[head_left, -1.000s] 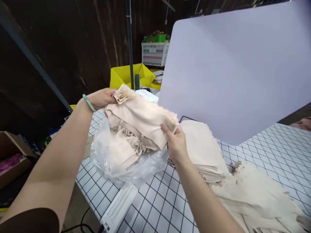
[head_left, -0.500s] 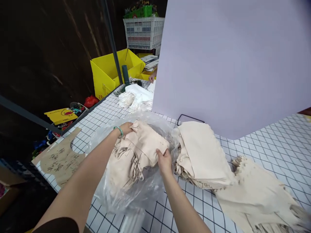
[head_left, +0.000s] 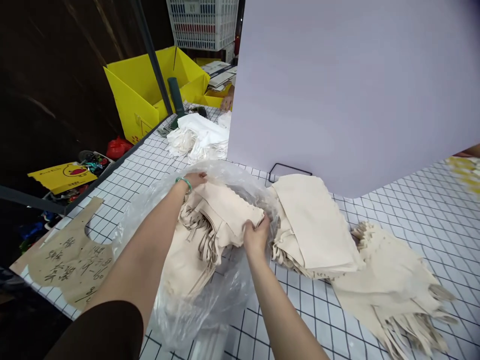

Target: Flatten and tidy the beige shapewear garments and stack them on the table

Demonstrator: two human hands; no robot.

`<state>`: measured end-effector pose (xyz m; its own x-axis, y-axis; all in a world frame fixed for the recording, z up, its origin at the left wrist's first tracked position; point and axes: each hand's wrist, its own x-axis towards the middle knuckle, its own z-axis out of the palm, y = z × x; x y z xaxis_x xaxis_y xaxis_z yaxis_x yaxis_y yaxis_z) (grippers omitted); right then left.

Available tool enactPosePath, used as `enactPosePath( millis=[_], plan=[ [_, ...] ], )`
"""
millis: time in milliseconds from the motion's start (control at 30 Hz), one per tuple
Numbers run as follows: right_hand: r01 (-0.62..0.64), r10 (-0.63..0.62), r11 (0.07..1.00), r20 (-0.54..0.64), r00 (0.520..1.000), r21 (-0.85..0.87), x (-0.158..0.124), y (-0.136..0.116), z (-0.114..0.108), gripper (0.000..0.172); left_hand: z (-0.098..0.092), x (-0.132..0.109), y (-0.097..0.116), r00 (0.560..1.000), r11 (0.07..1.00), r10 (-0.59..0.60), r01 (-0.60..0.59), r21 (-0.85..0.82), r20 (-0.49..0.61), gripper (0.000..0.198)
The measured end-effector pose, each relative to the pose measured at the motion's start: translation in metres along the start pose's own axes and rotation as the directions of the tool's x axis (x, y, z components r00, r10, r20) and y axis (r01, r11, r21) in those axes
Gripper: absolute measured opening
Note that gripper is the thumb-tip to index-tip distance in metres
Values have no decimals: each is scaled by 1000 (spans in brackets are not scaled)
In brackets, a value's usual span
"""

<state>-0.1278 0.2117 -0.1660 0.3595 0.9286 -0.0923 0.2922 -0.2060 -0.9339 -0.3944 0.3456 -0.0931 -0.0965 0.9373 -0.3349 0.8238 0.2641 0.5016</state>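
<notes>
A folded bundle of cream cloth bags (head_left: 225, 212) lies on top of more cream bags inside an opened clear plastic bag (head_left: 210, 300) on the gridded table. My left hand (head_left: 195, 179), with a green bracelet on its wrist, grips the bundle's far left corner. My right hand (head_left: 255, 235) pinches its near right edge. Right beside it sits a neat stack of the same cream bags (head_left: 311, 220), and a looser heap (head_left: 393, 285) spreads toward the right.
A tall lilac board (head_left: 356, 85) stands upright behind the stacks. White cloth bags (head_left: 198, 135) lie at the back, near another person's hand (head_left: 227, 102). A yellow box (head_left: 150, 95), a white crate (head_left: 202, 22) and a dark pole stand at the left. A brown paper cut-out (head_left: 71, 260) rests at the table's left edge.
Both hands have brought the cream bundle down from mid-air onto the bags in the plastic bag. The view has tilted down and shifted left.
</notes>
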Motion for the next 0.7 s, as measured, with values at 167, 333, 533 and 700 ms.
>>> enactPosePath(
  millis=[167, 333, 533, 700],
  plan=[
    [179, -183, 969, -4, 983, -171, -17, -7, -3, 72, 14, -18, 13, 997, 992, 34, -25, 126, -70, 42],
    [467, -438, 843, 160, 884, -269, -34, -33, -7, 60, 48, -56, 24, 972, 948, 221, -194, 251, -85, 47],
    [493, -309, 750, 425, 851, -441, 0, -36, 11, 50, 69, -53, 11, 960, 876, 266, -206, 437, -82, 61],
    [471, -301, 731, 386, 872, -495, 9, -15, 20, 55, 77, -43, 2, 928, 860, 331, -224, 458, -168, 58]
  ],
)
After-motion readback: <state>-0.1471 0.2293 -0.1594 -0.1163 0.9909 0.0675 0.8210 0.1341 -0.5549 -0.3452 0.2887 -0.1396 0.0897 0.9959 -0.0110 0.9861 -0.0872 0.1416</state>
